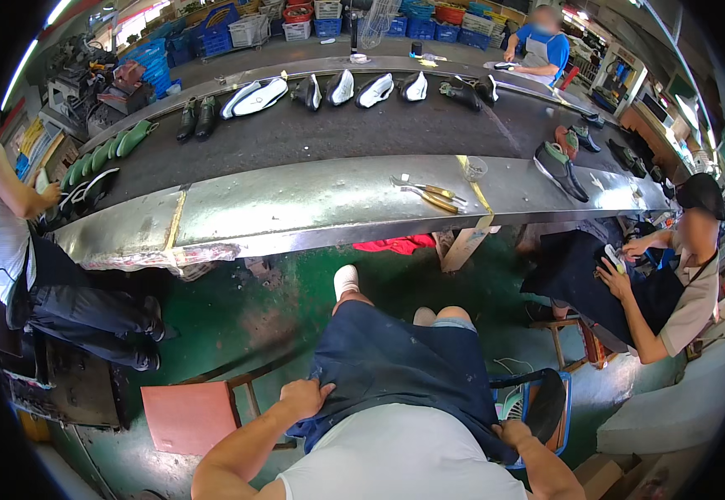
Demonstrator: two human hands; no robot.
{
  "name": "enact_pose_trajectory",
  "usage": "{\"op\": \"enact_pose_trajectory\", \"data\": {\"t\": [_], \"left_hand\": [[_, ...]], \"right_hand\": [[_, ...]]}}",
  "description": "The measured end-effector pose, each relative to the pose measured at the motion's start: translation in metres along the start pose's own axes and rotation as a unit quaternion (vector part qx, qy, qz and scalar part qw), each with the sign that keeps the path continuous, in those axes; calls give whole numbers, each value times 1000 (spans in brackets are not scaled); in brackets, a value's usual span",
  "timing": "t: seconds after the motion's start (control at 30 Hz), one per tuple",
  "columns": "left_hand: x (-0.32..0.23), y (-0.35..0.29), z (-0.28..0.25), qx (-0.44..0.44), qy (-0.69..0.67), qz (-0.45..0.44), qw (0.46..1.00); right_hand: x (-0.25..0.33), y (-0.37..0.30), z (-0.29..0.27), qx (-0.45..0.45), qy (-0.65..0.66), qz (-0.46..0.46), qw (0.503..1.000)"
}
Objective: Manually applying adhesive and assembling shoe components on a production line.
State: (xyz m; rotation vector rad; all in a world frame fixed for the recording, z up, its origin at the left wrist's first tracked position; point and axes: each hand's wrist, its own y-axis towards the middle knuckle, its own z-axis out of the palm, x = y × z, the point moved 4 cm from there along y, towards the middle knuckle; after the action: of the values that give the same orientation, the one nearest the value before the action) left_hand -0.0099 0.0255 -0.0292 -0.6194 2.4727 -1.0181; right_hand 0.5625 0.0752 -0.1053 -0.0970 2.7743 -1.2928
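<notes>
A dark navy apron point(387, 358) lies over my lap and thighs. On its left edge my left hand point(306, 398) is closed, the cloth pinched between thumb and fingers. Lower right, my right hand point(510, 435) is curled on the apron's other edge, its fingers partly hidden. Ahead of me, pliers point(433, 197) with yellow handles lie on the metal edge of the bench point(296, 204), well away from both hands. Close to them stands a small clear cup point(475, 169).
Shoes, among them a grey-green one point(559, 171), line the dark belt point(321, 137). A pink-topped stool point(187, 418) stands at my left, a blue-framed stool point(555, 417) at my right. One co-worker point(629, 275) sits right, another point(12, 233) is at left, a third point(541, 50) across the bench.
</notes>
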Motion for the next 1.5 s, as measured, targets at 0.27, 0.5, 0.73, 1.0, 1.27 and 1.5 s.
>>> {"op": "enact_pose_trajectory", "data": {"t": [0.27,0.5,0.73,1.0,1.27,1.5], "left_hand": [[19,21,-47,13,7,116,993],[-31,45,-206,-201,-252,208,924],[-87,195,-400,-394,-334,237,823],[-106,367,-536,-464,-380,72,797],[-157,507,-644,-538,-199,5,819],[-214,525,-687,-431,-115,-15,895]], "right_hand": [[43,17,-153,-108,-99,-38,988],[220,32,-341,-429,9,-397,811],[323,101,-488,-538,6,-448,714],[332,150,-511,-493,22,-485,722],[324,157,-521,-442,48,-475,760],[324,149,-531,-419,87,-462,776]]}}
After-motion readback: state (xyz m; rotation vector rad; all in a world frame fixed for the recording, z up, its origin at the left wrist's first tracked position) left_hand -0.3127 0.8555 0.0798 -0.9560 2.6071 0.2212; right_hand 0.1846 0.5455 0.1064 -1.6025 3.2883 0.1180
